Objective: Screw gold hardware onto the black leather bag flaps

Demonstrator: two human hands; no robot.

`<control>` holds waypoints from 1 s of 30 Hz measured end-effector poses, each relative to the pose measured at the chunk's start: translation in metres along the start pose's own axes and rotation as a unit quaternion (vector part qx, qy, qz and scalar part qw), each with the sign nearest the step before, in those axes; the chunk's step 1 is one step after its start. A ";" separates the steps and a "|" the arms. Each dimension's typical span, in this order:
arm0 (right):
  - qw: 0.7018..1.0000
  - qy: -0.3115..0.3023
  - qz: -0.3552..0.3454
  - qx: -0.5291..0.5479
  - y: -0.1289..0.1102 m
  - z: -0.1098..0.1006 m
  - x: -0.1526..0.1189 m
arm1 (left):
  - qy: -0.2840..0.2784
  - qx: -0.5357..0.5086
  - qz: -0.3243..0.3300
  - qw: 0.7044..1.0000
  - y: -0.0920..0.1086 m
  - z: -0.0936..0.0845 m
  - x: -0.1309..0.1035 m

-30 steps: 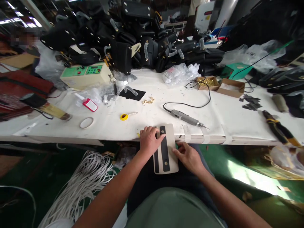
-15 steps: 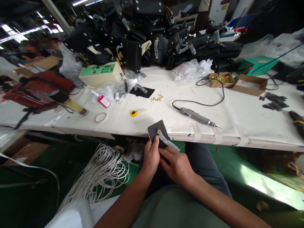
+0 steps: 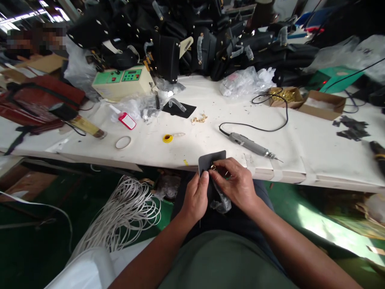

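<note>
In the left hand (image 3: 196, 196) is a dark panel (image 3: 206, 162).

The panel (image 3: 218, 155) now shows me its dark face instead of the pale, dark-stripped one of a second ago, and sits squarer to me than half a second ago. My left hand (image 3: 197, 196), no longer flat across it, grips its left side. My right hand (image 3: 237, 181) is up from the plastic-wrapped strap (image 3: 223, 204), thumb and fingers at the gold fitting (image 3: 213, 166).
</note>
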State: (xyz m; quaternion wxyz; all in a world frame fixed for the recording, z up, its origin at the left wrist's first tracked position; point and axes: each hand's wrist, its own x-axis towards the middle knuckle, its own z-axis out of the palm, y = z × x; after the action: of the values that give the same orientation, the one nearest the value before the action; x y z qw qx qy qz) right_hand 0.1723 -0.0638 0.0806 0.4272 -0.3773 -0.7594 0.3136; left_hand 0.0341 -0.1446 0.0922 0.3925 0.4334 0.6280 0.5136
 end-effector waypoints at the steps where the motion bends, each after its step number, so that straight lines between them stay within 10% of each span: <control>1: 1.000 -0.001 -0.006 -0.004 0.001 0.000 0.000 | 0.001 -0.004 -0.001 1.000 0.000 0.001 0.000; 17: 0.999 0.005 -0.047 0.021 0.007 -0.003 0.004 | -0.011 -0.072 -0.052 0.996 0.005 -0.006 0.010; 30: 0.956 -0.114 -0.258 -0.078 0.026 -0.025 0.015 | -0.038 -0.109 -0.097 0.989 -0.001 -0.017 0.016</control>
State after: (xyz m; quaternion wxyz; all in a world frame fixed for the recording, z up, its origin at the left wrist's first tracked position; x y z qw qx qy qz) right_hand 0.1972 -0.0343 0.0771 0.3737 -0.1625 -0.8967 0.1729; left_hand 0.0129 -0.1345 0.0935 0.5088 0.3443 0.5916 0.5222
